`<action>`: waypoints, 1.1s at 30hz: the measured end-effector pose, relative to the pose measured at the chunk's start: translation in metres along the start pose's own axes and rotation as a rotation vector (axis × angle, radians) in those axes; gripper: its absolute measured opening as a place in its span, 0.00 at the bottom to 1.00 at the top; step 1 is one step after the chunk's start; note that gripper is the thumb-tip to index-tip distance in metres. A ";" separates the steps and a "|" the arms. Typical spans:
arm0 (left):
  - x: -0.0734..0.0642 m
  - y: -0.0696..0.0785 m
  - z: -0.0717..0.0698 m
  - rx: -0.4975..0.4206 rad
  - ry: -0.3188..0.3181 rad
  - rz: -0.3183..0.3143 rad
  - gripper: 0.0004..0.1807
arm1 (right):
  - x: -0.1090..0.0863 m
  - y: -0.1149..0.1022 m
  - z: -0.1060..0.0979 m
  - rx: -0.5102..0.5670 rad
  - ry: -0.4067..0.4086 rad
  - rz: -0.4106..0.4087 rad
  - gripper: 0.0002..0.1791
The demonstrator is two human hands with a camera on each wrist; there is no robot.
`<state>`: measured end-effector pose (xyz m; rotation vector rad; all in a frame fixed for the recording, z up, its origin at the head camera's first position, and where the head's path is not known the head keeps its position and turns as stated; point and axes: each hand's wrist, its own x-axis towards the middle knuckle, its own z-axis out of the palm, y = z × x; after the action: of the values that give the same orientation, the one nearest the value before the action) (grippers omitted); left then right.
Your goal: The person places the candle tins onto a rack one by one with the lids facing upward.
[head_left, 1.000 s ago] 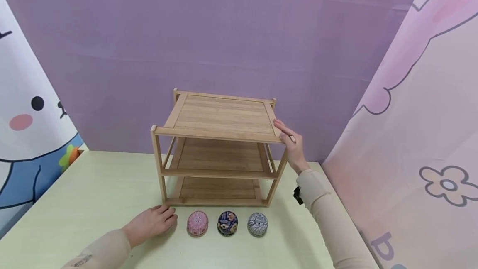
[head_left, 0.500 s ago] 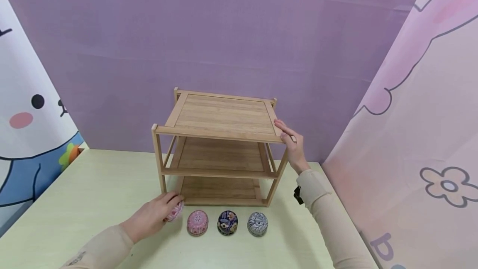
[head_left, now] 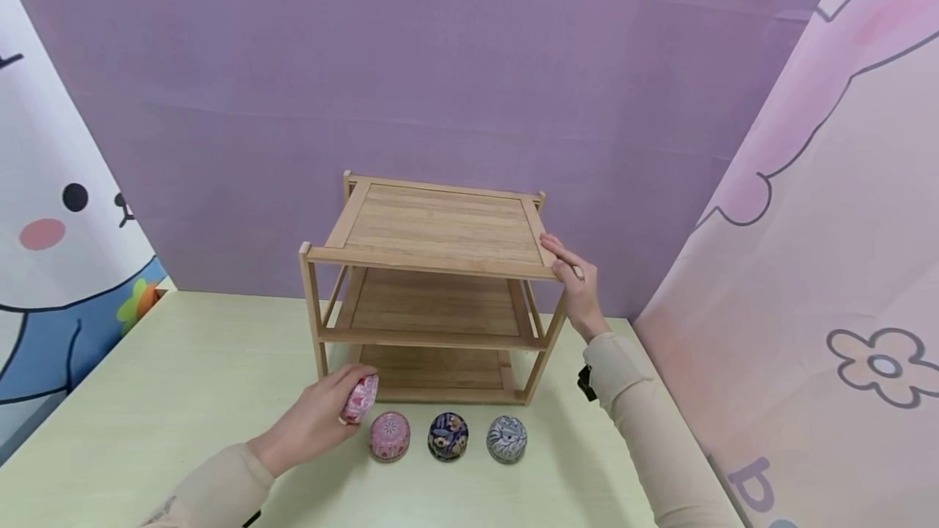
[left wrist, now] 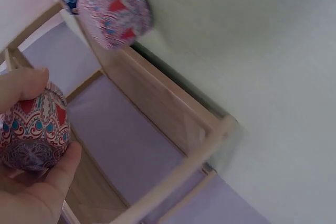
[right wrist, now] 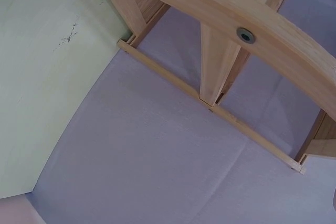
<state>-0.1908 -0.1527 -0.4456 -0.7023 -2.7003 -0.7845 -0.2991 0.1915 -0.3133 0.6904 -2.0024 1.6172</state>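
Note:
My left hand grips a small round pink-patterned tin just in front of the lower left part of a three-tier wooden shelf rack. In the left wrist view the held tin is tilted, with red and blue motifs and thumb and fingers on opposite sides. A row of three similar tins stands before the rack: a pink one, a dark blue floral one and a grey leaf-patterned one. My right hand holds the rack's top front right corner.
The rack stands on a pale green table near a purple backdrop. Cartoon-printed panels flank the table. In the right wrist view, the rack's side frame shows a bolt.
My left hand has lifted the pink-patterned tin from left of the row and moved it right, toward the rack's lower front. My right hand stays at the corner.

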 end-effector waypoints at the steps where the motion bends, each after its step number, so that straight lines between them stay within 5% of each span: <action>1: 0.001 0.003 0.000 -0.029 -0.001 -0.036 0.41 | 0.000 0.000 0.000 0.002 0.000 -0.001 0.20; 8: 0.005 0.019 -0.003 -0.197 0.041 -0.196 0.42 | 0.001 0.001 -0.001 0.003 -0.011 0.010 0.20; 23: 0.010 0.029 -0.003 -0.319 0.073 -0.256 0.42 | 0.004 0.027 -0.009 0.017 -0.047 0.073 0.19; 33: 0.015 0.034 -0.001 -0.571 0.102 -0.342 0.42 | 0.003 0.030 -0.010 0.046 -0.026 0.049 0.19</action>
<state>-0.1866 -0.1221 -0.4248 -0.2823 -2.5361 -1.6615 -0.3203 0.2060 -0.3313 0.6882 -2.0205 1.6956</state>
